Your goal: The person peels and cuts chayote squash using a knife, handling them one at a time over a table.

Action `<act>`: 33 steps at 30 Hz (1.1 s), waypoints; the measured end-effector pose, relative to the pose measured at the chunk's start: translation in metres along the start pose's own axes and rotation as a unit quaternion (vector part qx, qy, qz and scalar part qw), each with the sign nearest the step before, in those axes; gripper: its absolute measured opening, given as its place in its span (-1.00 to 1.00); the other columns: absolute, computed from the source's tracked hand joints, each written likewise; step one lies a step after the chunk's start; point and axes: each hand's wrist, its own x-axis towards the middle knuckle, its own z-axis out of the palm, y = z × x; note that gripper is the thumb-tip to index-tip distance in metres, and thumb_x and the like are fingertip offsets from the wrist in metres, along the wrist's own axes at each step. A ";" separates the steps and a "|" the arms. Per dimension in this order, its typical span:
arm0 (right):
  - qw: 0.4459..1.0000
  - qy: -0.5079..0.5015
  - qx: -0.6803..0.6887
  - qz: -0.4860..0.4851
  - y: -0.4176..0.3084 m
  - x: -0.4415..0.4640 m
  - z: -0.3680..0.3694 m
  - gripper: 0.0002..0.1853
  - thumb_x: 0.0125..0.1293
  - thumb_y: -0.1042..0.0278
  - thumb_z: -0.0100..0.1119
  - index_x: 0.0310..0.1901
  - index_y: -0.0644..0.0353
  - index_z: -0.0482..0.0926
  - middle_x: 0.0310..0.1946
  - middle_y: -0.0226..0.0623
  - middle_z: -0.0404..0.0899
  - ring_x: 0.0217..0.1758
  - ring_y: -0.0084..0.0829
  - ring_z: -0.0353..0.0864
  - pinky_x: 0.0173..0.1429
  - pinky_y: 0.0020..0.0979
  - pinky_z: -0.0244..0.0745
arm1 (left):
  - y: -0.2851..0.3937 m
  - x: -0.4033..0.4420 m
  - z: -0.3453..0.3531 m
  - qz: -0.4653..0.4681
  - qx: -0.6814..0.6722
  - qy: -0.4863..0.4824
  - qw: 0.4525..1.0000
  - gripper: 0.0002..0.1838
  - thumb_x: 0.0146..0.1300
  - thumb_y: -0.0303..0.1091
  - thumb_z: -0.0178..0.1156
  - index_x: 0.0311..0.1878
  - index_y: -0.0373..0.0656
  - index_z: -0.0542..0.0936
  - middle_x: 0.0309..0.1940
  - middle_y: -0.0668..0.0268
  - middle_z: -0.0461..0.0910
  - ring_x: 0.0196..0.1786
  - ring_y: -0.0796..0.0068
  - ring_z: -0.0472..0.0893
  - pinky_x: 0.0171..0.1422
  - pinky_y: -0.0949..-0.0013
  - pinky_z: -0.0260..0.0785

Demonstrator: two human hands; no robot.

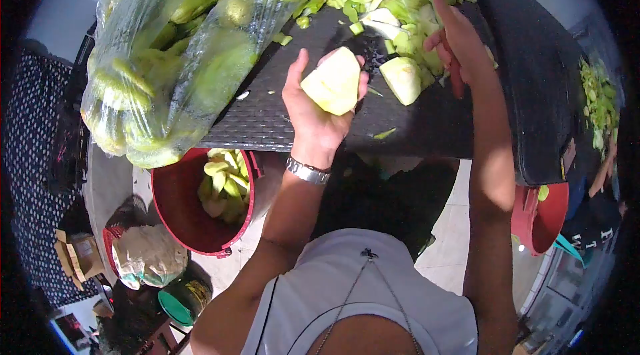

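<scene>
A pale, bulging bag (152,258) is resting with red mesh (112,242) showing along its left edge. Left of the bag, a cardboard box (85,255) is sitting; farther left, dark patterned cloth (40,155) is spreading. Below the bag, a green container (175,308) is standing.

One held chunk (333,83), two hands (321,127) (463,48), two red buckets (172,198) (550,218), one wristwatch (308,172).

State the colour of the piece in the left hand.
The piece in the left hand is pale yellow-green; head view shows it.
</scene>
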 end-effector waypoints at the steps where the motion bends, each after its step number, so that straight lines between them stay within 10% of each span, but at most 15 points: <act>1: 0.998 -0.047 0.046 0.019 0.002 -0.009 0.002 -0.38 0.59 -0.31 -0.16 0.10 0.18 0.53 -0.54 -0.27 0.58 -0.80 -0.66 0.27 -0.68 -0.48 0.22 | -0.004 0.001 0.008 0.018 -0.007 0.046 0.999 -0.40 0.48 0.12 0.04 0.09 -0.34 0.59 0.06 -0.09 0.66 0.00 0.04 0.69 0.21 0.06 0.59; 7: 0.983 -0.153 0.086 0.043 0.033 -0.097 0.030 -0.52 0.65 -0.11 -0.12 0.27 0.06 0.53 -0.56 -0.37 0.58 -0.75 -0.60 0.42 -0.68 -0.50 0.27 | -0.012 0.008 0.011 0.019 0.010 0.027 0.999 -0.33 0.46 0.16 0.06 0.17 -0.39 0.53 0.10 -0.05 0.65 0.13 0.02 0.67 0.28 0.06 0.53; 11: 0.996 -0.073 0.051 0.025 0.024 -0.144 0.048 -0.75 0.65 0.20 -0.05 0.00 0.21 0.52 -0.59 -0.37 0.52 -0.72 -0.65 0.40 -0.61 -0.54 0.28 | -0.017 0.009 0.013 -0.013 0.062 0.019 0.998 -0.30 0.44 0.24 0.06 0.10 -0.35 0.58 0.01 0.04 0.70 0.02 0.12 0.71 0.09 0.14 0.57; 21: 0.995 -0.009 -0.051 -0.082 0.041 -0.151 0.043 -0.77 0.65 0.26 -0.09 -0.16 0.19 0.46 -0.64 -0.40 0.47 -0.73 -0.65 0.39 -0.62 -0.50 0.28 | -0.035 0.003 0.023 -0.034 0.120 0.112 0.986 -0.38 0.45 0.11 0.04 0.06 -0.40 0.61 -0.09 0.01 0.73 -0.09 0.13 0.75 -0.01 0.11 0.63; 24: 0.997 -0.040 -0.065 -0.030 0.036 -0.152 0.038 -0.77 0.63 0.22 -0.04 -0.10 0.24 0.44 -0.57 -0.10 0.58 -0.58 -0.26 0.69 -0.45 -0.22 0.51 | -0.035 0.002 0.022 -0.029 0.126 0.118 0.985 -0.41 0.45 0.06 0.05 0.07 -0.41 0.60 -0.08 -0.01 0.73 -0.09 0.09 0.75 0.00 0.10 0.63; 33: 0.995 -0.073 -0.072 -0.015 0.039 -0.161 0.045 -0.74 0.65 0.20 -0.10 -0.07 0.27 0.39 -0.53 -0.02 0.61 -0.52 -0.15 0.73 -0.40 -0.16 0.54 | -0.027 0.003 0.013 -0.040 0.124 0.122 0.984 -0.49 0.45 0.01 0.10 0.06 -0.34 0.61 -0.07 0.05 0.74 -0.06 0.17 0.76 0.02 0.18 0.64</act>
